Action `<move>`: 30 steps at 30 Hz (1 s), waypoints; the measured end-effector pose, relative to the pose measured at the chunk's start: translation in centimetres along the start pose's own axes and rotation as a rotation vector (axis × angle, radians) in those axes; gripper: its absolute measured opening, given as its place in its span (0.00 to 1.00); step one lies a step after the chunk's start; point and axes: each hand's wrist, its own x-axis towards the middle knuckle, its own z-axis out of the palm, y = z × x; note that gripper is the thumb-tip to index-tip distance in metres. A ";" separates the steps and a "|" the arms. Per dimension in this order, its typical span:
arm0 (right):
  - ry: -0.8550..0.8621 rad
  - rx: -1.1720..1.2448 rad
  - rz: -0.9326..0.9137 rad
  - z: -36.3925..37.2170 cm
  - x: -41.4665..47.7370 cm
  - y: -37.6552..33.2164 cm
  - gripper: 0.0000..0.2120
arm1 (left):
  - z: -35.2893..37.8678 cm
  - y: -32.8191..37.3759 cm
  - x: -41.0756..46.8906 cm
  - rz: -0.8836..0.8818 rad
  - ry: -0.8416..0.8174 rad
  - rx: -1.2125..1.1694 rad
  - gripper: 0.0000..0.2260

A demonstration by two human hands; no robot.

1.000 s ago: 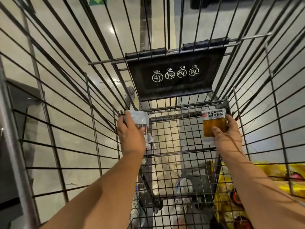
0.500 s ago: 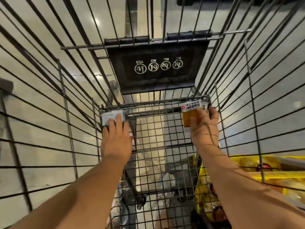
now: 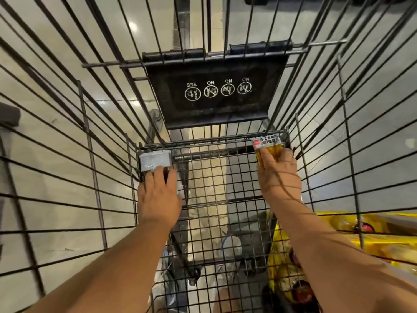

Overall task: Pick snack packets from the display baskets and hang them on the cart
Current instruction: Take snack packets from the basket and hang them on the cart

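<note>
Both hands are up at the far end of the cart [image 3: 212, 177]! The left hand [image 3: 158, 197] has its fingers curled over the lower half of the silver packet [image 3: 154, 161], whose top shows just above the fingertips, flat against the wire. The right hand [image 3: 279, 177] pinches the orange packet [image 3: 267, 143], its label poking out above the fingers and touching the top rail [image 3: 203, 143]. My advice: catch each packet's top on a wire and test it before letting go. The black seat flap [image 3: 216, 109] looms just beyond the fingers, and yellow bags [image 3: 352, 242] lie beside the right forearm. Neither looks obstructive.
</note>
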 end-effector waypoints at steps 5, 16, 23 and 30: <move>0.046 0.122 0.007 0.3 -2.2 0.0 0.22 | 0.7 -0.7 -0.2 -0.037 0.040 -0.017 0.29; 0.037 0.160 0.056 -0.1 -3.6 0.1 0.16 | 0.5 -0.2 -0.3 -0.136 0.075 -0.038 0.15; -0.152 -0.169 -0.048 -1.0 -1.1 -1.2 0.27 | 0.9 0.1 -0.6 -0.154 0.072 -0.065 0.16; -0.130 -0.178 -0.077 -0.6 -2.9 0.8 0.33 | 0.7 0.4 -1.4 -0.128 0.042 -0.093 0.20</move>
